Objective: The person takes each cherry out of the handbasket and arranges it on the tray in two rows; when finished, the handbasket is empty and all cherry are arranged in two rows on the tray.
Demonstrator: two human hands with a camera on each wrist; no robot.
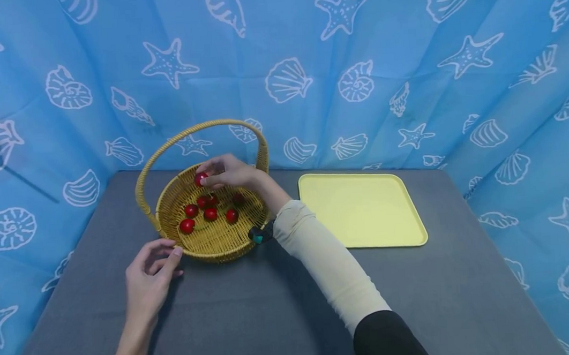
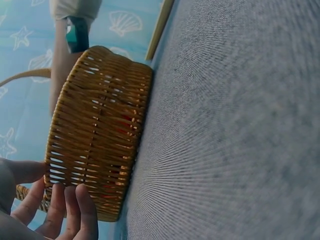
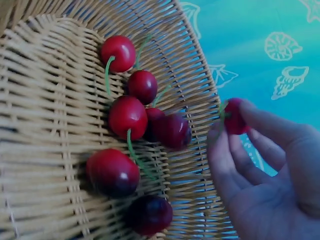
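A yellow wicker basket [image 1: 230, 251] with a tall arched handle [image 1: 185, 130] stands on the grey table at left centre. Several red cherries [image 1: 210, 214] with green stems lie on its bottom, some dark red in the right wrist view. Above the far side of the basket, my right hand [image 1: 233, 173] pinches one cherry [image 3: 235, 116] between thumb and fingers. My left hand [image 1: 148, 273] holds the basket's near left rim; in the left wrist view its thumb and fingertips [image 2: 86, 200] meet the woven wall [image 2: 95, 130].
To the right of the basket lies a yellow rectangular tray [image 1: 363, 211], partly behind my right forearm. A blue curtain [image 1: 268, 49] with shells and starfish hangs along the back and sides of the grey tablecloth [image 1: 234, 319].
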